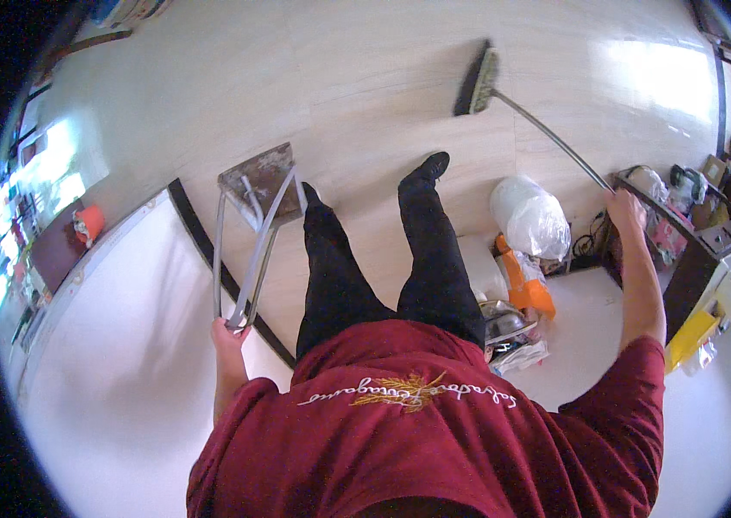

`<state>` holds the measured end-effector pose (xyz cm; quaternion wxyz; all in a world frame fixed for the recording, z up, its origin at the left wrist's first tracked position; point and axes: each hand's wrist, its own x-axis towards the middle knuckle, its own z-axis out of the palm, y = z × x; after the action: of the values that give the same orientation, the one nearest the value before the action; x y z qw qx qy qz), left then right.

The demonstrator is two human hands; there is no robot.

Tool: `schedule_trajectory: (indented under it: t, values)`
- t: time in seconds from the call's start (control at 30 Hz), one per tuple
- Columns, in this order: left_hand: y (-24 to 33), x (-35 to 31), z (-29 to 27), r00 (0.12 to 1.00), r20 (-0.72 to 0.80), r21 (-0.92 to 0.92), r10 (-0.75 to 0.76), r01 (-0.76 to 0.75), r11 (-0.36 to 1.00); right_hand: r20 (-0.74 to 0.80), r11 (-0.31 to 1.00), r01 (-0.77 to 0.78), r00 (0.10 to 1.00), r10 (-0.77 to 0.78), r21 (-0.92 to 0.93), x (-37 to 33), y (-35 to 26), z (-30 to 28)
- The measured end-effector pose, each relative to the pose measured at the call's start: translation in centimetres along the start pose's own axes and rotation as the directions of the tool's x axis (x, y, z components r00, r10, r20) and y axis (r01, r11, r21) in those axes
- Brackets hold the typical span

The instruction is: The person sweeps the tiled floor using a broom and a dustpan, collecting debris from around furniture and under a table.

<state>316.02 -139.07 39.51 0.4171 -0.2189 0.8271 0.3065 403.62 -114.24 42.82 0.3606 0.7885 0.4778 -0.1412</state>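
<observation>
My right hand [626, 210] is closed round the upper handle of a long-handled broom [547, 131]. The broom's flat head, with dark bristles, rests ahead of my feet on the pale floor and looks slightly blurred. At lower left my left hand [232, 334] grips the metal tubes of what looks like a stool [269, 168]. Its square, brown, stained panel is tilted and points away from me, beside my left foot. The tubes run from the panel toward my hand. My fingers partly hide where they meet.
Right of my legs lie a filled clear plastic bag [531, 216], an orange-and-white bag [525, 278] and several loose items. A cluttered dark cabinet [700, 259] stands at my right. On the left, a white surface [115, 345] has a dark edge; an orange object [88, 223] is beyond it.
</observation>
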Motion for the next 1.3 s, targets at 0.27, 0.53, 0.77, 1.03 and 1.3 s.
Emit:
schedule_trajectory:
  t: [0.27,0.53,0.77,1.03,1.3]
  values:
    - [1.8,-5.7,7.0,0.996,-0.079,0.08,0.038,-0.032,0.996,-0.018,0.978,0.128,0.992,-0.127,0.164,-5.1,0.1,1.4]
    - [2.1,-3.1,4.4,1.0,-0.001,0.156,-0.024,0.024,0.987,0.163,0.857,0.415,0.864,-0.477,0.306,-6.6,-32.3,0.0]
    - [-3.2,3.2,-2.5,0.967,0.241,0.237,0.081,-0.14,0.961,-0.005,0.64,0.695,0.679,-0.734,0.328,-16.2,-63.1,-2.9]
    - [-5.4,4.4,-6.0,0.972,0.101,0.233,0.214,-0.233,0.944,-0.009,0.584,0.744,0.62,-0.785,0.324,-27.0,-81.8,-6.0]
    - [-7.5,7.0,-8.2,0.967,0.124,0.002,0.224,-0.226,0.974,-0.019,0.665,0.718,0.682,-0.731,0.205,-20.0,-76.7,-0.2]
